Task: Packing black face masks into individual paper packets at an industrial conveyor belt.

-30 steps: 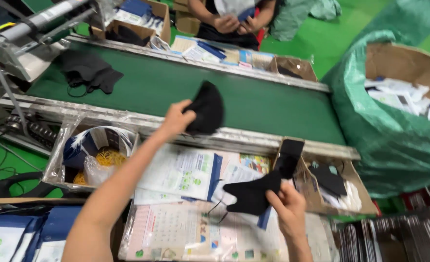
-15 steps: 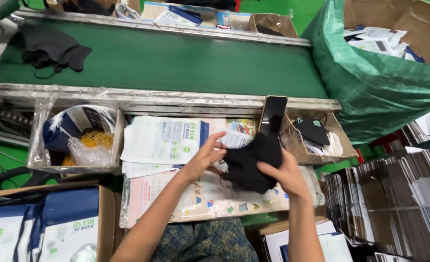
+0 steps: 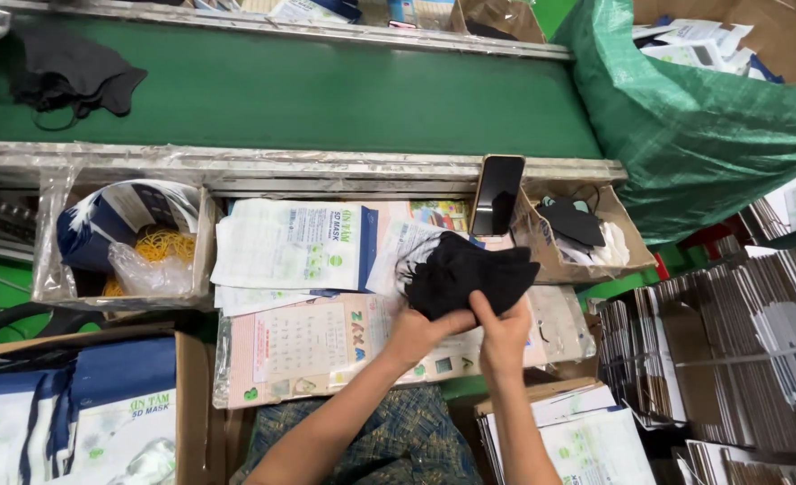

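Black face masks (image 3: 470,269) bunched between left hand (image 3: 420,332) and right hand (image 3: 504,334).

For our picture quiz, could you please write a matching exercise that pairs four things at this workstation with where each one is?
Things:
1. stack of black masks
2. phone
3. yellow rubber bands
4. green sack

Places:
A. in the plastic-lined box at the left
B. propped upright against the conveyor's edge
C. held in both the left hand and the right hand
D. beyond the conveyor's right end

Pairs: 1-C, 2-B, 3-A, 4-D
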